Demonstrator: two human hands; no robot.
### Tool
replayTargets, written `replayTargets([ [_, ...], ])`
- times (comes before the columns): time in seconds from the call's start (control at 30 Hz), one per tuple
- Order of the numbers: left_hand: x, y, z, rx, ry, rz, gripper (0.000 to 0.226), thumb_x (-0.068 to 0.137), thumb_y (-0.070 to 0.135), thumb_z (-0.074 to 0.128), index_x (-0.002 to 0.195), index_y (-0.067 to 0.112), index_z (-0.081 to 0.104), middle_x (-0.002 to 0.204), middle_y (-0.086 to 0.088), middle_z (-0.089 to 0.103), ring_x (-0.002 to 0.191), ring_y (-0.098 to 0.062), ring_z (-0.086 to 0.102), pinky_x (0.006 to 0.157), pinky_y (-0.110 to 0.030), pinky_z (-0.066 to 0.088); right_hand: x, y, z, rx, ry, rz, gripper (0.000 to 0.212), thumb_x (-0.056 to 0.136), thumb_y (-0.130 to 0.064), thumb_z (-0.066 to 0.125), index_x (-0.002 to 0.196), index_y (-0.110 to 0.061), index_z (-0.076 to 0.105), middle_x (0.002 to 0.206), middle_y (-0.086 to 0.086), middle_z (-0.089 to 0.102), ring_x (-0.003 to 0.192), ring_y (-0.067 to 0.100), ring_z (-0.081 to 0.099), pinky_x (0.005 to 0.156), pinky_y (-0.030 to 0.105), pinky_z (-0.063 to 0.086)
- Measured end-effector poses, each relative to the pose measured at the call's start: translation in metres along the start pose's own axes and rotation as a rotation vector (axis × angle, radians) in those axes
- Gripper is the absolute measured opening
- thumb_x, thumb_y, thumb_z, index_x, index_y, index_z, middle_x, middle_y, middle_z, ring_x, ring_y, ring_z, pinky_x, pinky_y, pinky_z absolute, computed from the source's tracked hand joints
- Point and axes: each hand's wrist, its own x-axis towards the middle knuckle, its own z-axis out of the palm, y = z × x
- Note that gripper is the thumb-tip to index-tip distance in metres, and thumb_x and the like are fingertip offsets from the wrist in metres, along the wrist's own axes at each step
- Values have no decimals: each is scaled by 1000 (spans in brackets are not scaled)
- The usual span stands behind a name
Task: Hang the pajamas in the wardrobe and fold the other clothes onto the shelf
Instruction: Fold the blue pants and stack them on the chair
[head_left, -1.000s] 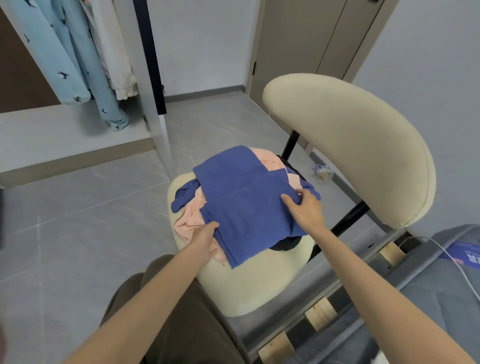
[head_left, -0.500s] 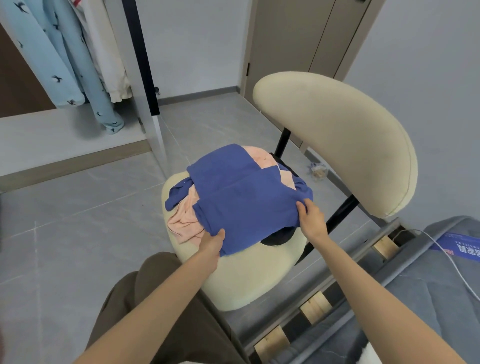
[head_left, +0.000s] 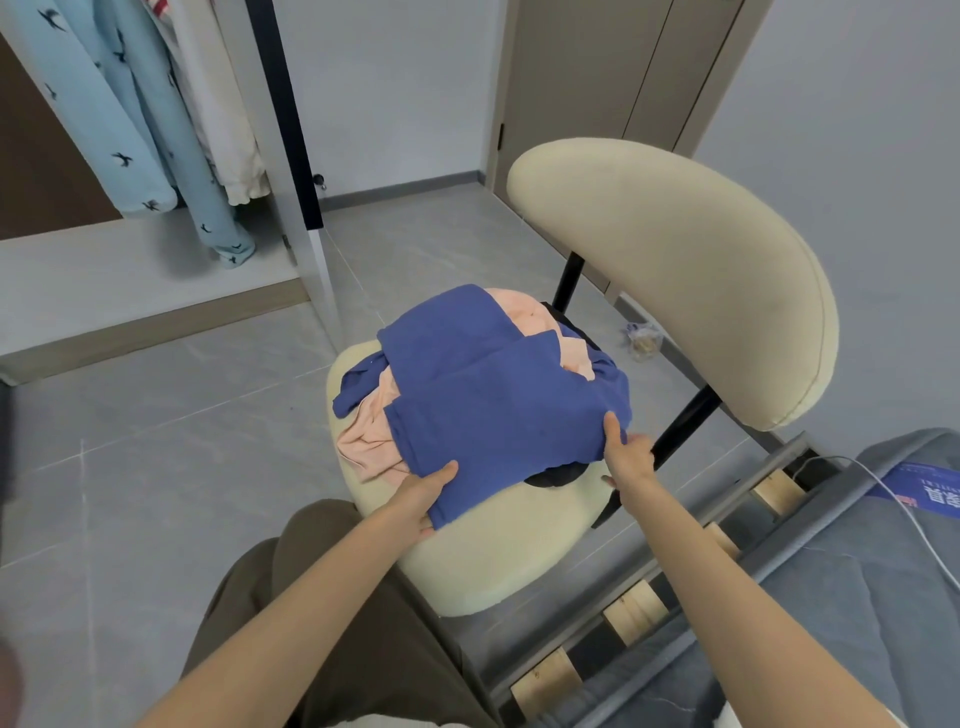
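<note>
The folded blue garment (head_left: 498, 405) lay mid-frame on a pink garment (head_left: 366, 441) on the chair seat (head_left: 498, 566), stretching away from the fingers toward the upper left. The left hand (head_left: 421, 493) and right hand (head_left: 628, 457) each pinched a near corner, thumb on top. Open floor led left to the wardrobe shelf (head_left: 130, 270). The chair back (head_left: 675, 270) closed off the right.

Single head-worn view, looking forward and down, close over the chair (head_left: 519, 561)
</note>
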Motion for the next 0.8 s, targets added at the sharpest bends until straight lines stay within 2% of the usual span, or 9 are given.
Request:
replayTargets([
  [0.07, 6, -2, 3, -21, -34, 76, 46, 92, 26, 60, 133, 12, 44, 129, -2, 56, 101, -20, 60, 82, -33, 51, -11, -1, 3, 274, -163, 181, 64, 92, -57, 47, 136, -12, 36, 132, 8, 48, 113, 30, 53, 93, 41, 48],
  [0.1, 6, -2, 5, -17, -41, 103, 50, 92, 25, 60, 136, 12, 43, 133, -2, 55, 109, -22, 58, 91, -35, 49, -16, -3, 3, 311, -240, 208, 59, 91, -58, 47, 133, -18, 38, 126, 7, 51, 103, 28, 56, 87, 38, 50],
  [0.2, 7, 0, 9, 24, -41, 145, 53, 91, 27, 61, 139, 13, 41, 136, -4, 53, 120, -25, 54, 104, -41, 43, -24, -4, 12, 324, -263, 143, 48, 87, -54, 58, 121, -23, 43, 121, 4, 55, 96, 23, 57, 80, 34, 50],
  [0.33, 7, 3, 10, 9, 24, 123, 51, 87, 27, 67, 132, 14, 46, 125, 0, 58, 109, -24, 58, 89, -35, 49, -23, -1, 25, 281, 5, -55, 67, 81, -37, 73, 133, -12, 39, 131, 5, 51, 112, 27, 54, 90, 41, 51],
  [0.43, 3, 5, 9, -30, 28, 50, 37, 85, 29, 69, 116, 25, 48, 108, 7, 58, 95, -19, 55, 84, -34, 45, -24, -6, 30, 329, -148, 44, 57, 82, -34, 73, 127, -12, 46, 120, 2, 55, 100, 23, 52, 79, 33, 49],
  [0.5, 1, 7, 9, -71, 26, -6, 28, 85, 28, 69, 103, 27, 49, 97, 9, 56, 87, -16, 54, 81, -35, 45, -26, -11, 31, 394, -214, 136, 49, 82, -32, 73, 119, -12, 47, 119, 3, 54, 99, 23, 51, 80, 34, 46],
  [0.63, -3, 11, 9, -144, -4, -18, 22, 85, 21, 70, 96, 25, 52, 92, 7, 59, 87, -18, 58, 74, -34, 51, -26, -14, 32, 462, -233, 76, 54, 86, -24, 70, 132, -15, 44, 127, 0, 53, 113, 26, 52, 82, 34, 46],
  [0.73, -10, 13, 9, -144, -61, 16, 18, 85, 20, 69, 94, 27, 55, 91, 7, 65, 79, -14, 63, 54, -27, 52, -30, -14, 26, 520, -241, -5, 40, 92, -20, 63, 128, -19, 46, 123, -1, 55, 102, 21, 56, 77, 31, 52],
  [0.8, -16, 13, 9, -110, -94, 34, 16, 85, 21, 69, 94, 26, 57, 88, 8, 68, 74, -12, 66, 50, -24, 52, -34, -14, 20, 512, -239, -69, 33, 95, -19, 57, 126, -21, 48, 118, -1, 58, 96, 20, 59, 67, 28, 53],
])
